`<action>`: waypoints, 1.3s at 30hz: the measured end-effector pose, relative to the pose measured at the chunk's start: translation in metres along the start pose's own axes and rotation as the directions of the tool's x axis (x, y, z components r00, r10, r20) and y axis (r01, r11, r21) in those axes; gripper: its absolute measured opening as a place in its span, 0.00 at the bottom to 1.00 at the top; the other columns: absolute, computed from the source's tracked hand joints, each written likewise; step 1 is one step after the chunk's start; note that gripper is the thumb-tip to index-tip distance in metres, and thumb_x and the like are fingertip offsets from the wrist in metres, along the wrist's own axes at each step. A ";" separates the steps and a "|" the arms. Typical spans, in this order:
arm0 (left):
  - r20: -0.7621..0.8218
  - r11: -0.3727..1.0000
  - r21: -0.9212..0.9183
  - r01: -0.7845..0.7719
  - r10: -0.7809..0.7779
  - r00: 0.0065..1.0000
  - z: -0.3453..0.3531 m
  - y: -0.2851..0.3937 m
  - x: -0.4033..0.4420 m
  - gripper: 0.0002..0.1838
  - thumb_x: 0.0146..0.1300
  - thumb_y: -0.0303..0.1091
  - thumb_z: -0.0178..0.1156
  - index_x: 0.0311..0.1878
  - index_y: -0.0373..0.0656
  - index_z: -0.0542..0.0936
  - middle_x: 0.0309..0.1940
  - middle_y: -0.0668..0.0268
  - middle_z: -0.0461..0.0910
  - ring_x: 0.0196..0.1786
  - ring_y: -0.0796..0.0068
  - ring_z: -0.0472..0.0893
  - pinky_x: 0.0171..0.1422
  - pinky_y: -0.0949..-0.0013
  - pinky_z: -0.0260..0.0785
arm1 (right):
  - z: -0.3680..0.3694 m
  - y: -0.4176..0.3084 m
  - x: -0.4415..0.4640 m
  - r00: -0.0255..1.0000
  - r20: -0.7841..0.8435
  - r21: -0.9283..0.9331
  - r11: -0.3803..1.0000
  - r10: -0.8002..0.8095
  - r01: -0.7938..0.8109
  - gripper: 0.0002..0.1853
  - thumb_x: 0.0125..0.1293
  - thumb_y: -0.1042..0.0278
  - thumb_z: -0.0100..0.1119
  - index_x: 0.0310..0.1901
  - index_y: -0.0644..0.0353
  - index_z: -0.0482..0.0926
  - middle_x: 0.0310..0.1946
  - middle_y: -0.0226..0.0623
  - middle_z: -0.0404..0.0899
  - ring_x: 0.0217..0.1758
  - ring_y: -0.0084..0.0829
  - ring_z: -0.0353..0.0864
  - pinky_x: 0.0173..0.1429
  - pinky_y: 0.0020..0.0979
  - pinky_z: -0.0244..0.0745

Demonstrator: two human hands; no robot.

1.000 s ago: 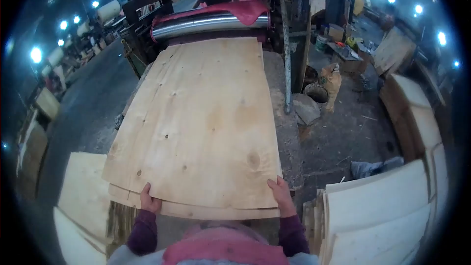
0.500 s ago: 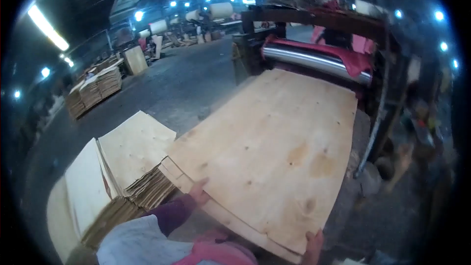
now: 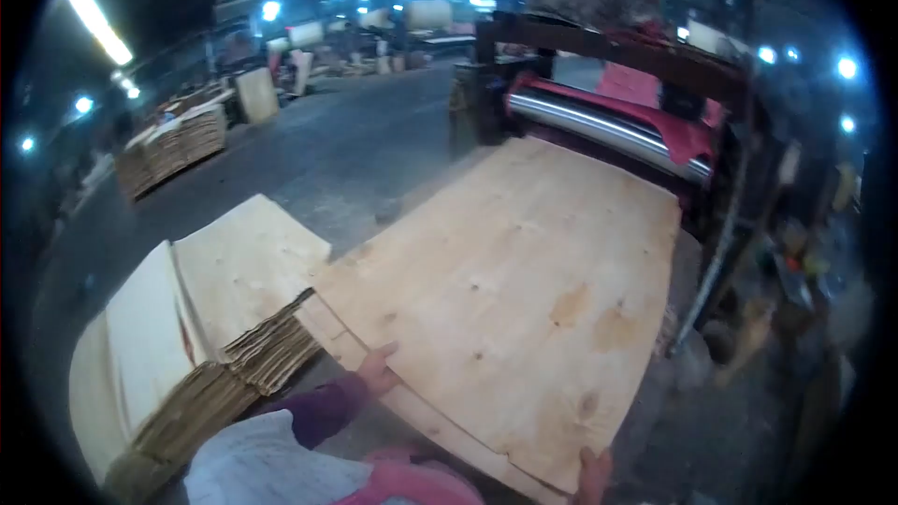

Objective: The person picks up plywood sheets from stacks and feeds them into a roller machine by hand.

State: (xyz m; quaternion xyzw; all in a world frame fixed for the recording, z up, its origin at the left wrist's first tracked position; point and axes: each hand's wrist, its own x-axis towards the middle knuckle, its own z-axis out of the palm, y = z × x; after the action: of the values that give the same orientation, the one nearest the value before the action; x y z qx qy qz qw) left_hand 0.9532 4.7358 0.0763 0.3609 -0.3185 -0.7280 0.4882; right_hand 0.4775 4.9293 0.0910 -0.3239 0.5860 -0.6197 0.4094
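A large wood veneer sheet (image 3: 496,290) with knots and brown stains lies in front of me, its far end close to a shiny metal roller (image 3: 608,126). Along its near edge a narrow strip of another sheet (image 3: 435,425) shows from underneath. My left hand (image 3: 379,371) is closed over this near edge, left of the middle, thumb on top. At the near right corner my right hand (image 3: 593,475) grips the sheet, thumb up and the other fingers mostly hidden below.
Stacked veneer sheets (image 3: 248,257) stand at my left, close to the sheet's corner. The roller sits in a dark machine frame (image 3: 617,47) with pink cloth (image 3: 613,112) over it. A slanting metal bar (image 3: 716,271) rises on the right. Another stack (image 3: 178,150) is farther off on the floor.
The view has shifted slightly, and the side stack shows lower and more to the left. Both hands keep their hold on the near edge. Pink clothing behind the roller has moved.
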 end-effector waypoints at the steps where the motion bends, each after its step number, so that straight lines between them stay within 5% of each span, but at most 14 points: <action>1: 0.035 0.997 -0.071 0.012 -0.010 0.999 -0.010 -0.008 0.006 0.28 0.74 0.42 0.46 0.69 0.33 0.62 0.67 0.50 0.67 0.68 0.52 0.68 0.77 0.51 0.56 | 0.002 -0.002 -0.004 0.998 -0.029 0.020 0.998 0.057 -0.057 0.23 0.57 0.76 0.53 0.57 0.67 0.74 0.50 0.41 0.80 0.49 0.32 0.79 0.53 0.33 0.75; 2: 0.071 0.990 -0.140 0.029 -0.020 0.997 -0.013 -0.010 0.011 0.28 0.74 0.42 0.46 0.69 0.34 0.61 0.67 0.50 0.67 0.68 0.52 0.68 0.77 0.50 0.56 | 0.008 -0.013 -0.008 0.988 -0.093 0.054 0.991 0.126 -0.121 0.21 0.59 0.75 0.54 0.56 0.67 0.75 0.49 0.40 0.81 0.48 0.31 0.79 0.53 0.33 0.75; 3: 0.035 0.885 -0.446 0.134 -0.133 0.991 0.005 0.001 0.007 0.28 0.73 0.43 0.46 0.70 0.34 0.61 0.67 0.50 0.67 0.68 0.52 0.69 0.76 0.49 0.56 | -0.001 0.000 -0.008 0.997 -0.067 -0.118 0.992 0.030 -0.038 0.22 0.60 0.72 0.55 0.57 0.67 0.74 0.48 0.40 0.81 0.51 0.31 0.78 0.53 0.33 0.73; 5: 0.015 0.893 -0.412 0.178 -0.189 0.982 0.030 0.015 -0.001 0.23 0.74 0.41 0.46 0.66 0.37 0.67 0.64 0.56 0.72 0.67 0.59 0.71 0.74 0.54 0.62 | 0.005 -0.009 -0.007 0.995 -0.080 -0.002 0.999 0.054 -0.054 0.19 0.63 0.72 0.56 0.55 0.66 0.76 0.47 0.36 0.82 0.48 0.27 0.79 0.52 0.31 0.74; 9: -0.052 0.909 -0.408 0.080 -0.111 0.993 0.053 0.023 -0.009 0.24 0.75 0.42 0.46 0.66 0.38 0.66 0.64 0.56 0.72 0.67 0.56 0.71 0.73 0.49 0.63 | 0.008 -0.006 -0.006 0.992 -0.067 0.121 0.987 0.111 -0.102 0.18 0.65 0.72 0.55 0.56 0.66 0.76 0.48 0.35 0.82 0.49 0.26 0.79 0.53 0.30 0.74; 12: 0.012 0.912 -0.390 0.127 -0.133 0.991 0.051 0.026 -0.012 0.24 0.75 0.42 0.46 0.67 0.38 0.65 0.64 0.55 0.71 0.67 0.55 0.70 0.72 0.47 0.62 | -0.004 0.005 -0.005 0.989 -0.076 -0.018 0.992 0.123 -0.125 0.19 0.66 0.72 0.54 0.57 0.67 0.75 0.48 0.35 0.82 0.51 0.25 0.79 0.54 0.29 0.75; 15: 0.005 0.935 -0.306 0.178 -0.185 0.983 0.045 0.026 -0.010 0.23 0.75 0.41 0.45 0.67 0.37 0.65 0.64 0.55 0.71 0.67 0.55 0.70 0.72 0.48 0.62 | 0.014 -0.034 -0.037 0.993 -0.052 0.145 0.985 0.106 -0.098 0.18 0.66 0.71 0.54 0.57 0.68 0.75 0.48 0.35 0.81 0.50 0.25 0.79 0.54 0.29 0.74; 24: 0.034 0.919 -0.328 0.218 -0.220 0.975 0.035 0.023 -0.004 0.23 0.75 0.39 0.45 0.66 0.36 0.66 0.63 0.55 0.72 0.66 0.56 0.71 0.72 0.51 0.63 | 0.012 -0.002 -0.041 0.981 -0.125 0.025 0.989 0.151 -0.148 0.19 0.64 0.70 0.55 0.56 0.69 0.75 0.48 0.34 0.80 0.50 0.23 0.76 0.54 0.28 0.72; 36: -0.060 0.943 -0.295 0.154 -0.179 0.982 0.037 0.018 -0.004 0.22 0.73 0.42 0.50 0.63 0.37 0.70 0.60 0.57 0.76 0.62 0.59 0.76 0.67 0.55 0.71 | 0.012 -0.003 -0.041 0.984 -0.102 0.057 0.988 0.149 -0.144 0.20 0.65 0.75 0.53 0.58 0.68 0.73 0.50 0.35 0.80 0.51 0.25 0.79 0.56 0.29 0.73; 39: -0.039 0.945 -0.304 0.124 -0.142 0.989 0.038 0.017 -0.006 0.23 0.74 0.41 0.48 0.65 0.37 0.67 0.62 0.57 0.73 0.65 0.58 0.73 0.71 0.51 0.65 | 0.009 0.006 -0.038 0.988 -0.080 0.086 0.988 0.135 -0.128 0.20 0.65 0.74 0.53 0.59 0.68 0.73 0.50 0.35 0.80 0.51 0.25 0.79 0.56 0.29 0.73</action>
State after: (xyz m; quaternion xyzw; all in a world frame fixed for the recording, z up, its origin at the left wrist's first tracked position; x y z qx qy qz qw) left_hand 0.9315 4.7405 0.1120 0.3248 -0.1642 -0.7881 0.4963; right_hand 0.5038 4.9589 0.0889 -0.2406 0.5977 -0.6278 0.4367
